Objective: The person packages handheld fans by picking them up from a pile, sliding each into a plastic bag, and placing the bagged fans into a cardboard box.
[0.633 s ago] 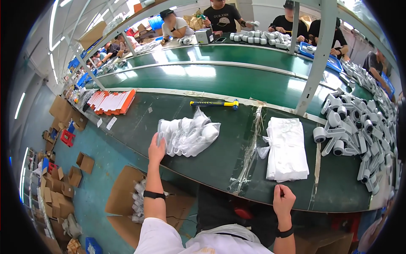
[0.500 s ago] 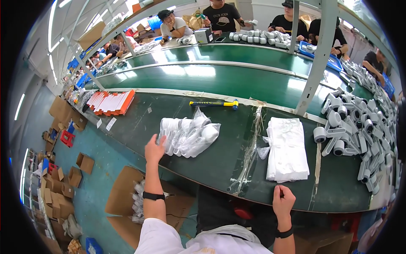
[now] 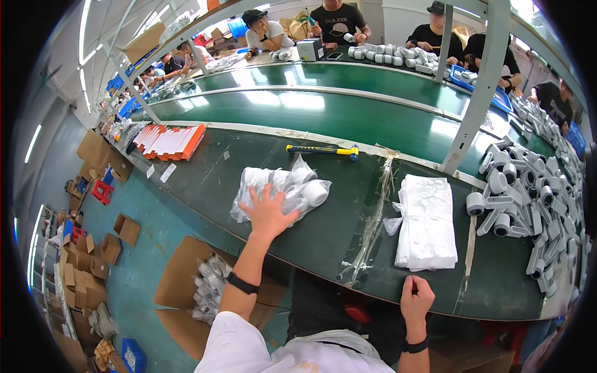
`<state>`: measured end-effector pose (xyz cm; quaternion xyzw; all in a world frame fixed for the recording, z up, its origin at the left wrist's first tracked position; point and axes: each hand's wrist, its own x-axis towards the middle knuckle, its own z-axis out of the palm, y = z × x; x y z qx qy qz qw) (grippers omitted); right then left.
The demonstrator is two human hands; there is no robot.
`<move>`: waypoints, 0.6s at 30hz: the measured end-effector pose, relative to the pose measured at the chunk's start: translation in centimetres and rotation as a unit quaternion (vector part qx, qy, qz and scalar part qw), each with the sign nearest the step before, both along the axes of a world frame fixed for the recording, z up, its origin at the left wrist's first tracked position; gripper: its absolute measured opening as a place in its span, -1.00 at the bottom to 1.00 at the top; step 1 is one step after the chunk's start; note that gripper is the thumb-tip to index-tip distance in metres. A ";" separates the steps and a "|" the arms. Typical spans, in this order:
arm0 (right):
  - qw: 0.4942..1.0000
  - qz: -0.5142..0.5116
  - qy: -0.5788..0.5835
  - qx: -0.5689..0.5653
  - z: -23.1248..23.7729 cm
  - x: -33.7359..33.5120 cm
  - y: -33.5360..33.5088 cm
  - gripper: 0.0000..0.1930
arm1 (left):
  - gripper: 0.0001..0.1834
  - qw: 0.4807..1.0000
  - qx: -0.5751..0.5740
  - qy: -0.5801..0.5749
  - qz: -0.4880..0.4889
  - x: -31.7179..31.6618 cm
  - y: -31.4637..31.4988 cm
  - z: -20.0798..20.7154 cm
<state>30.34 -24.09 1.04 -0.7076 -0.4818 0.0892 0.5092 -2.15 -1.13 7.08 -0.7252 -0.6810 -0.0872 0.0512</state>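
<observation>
My left hand (image 3: pixel 268 214) is open, its fingers spread over the near side of several white rounded parts in clear plastic bags (image 3: pixel 309 193). The fingertips overlap the plastic; whether they press on it I cannot tell. At the table's front edge my right hand (image 3: pixel 416 298) rests in a loose fist, with nothing visible in it. Just beyond that fist lies a stack of flat white plastic bags (image 3: pixel 426 224), cinched at its left side. A hammer (image 3: pixel 323 150) with a yellow-and-black handle lies behind the bagged parts.
A heap of grey-white devices with arms (image 3: pixel 516 186) covers the table's right side. Orange-and-white cartons (image 3: pixel 169 142) lie at the far left. A green conveyor (image 3: pixel 286 105) runs behind a metal post (image 3: pixel 479 93). An open cardboard box (image 3: pixel 180 273) on the floor holds bagged parts.
My left hand has moved right, from the left end of the bagged parts to over their near side, its fingers spreading. My right hand stays closed by the white bags. The view has shifted slightly.
</observation>
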 end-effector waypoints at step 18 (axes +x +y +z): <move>1.000 0.012 0.019 0.011 -0.3 0.3 -0.1 -0.92 | -0.14 0.990 -0.129 -0.031 -0.042 -4.1 0.7 0.2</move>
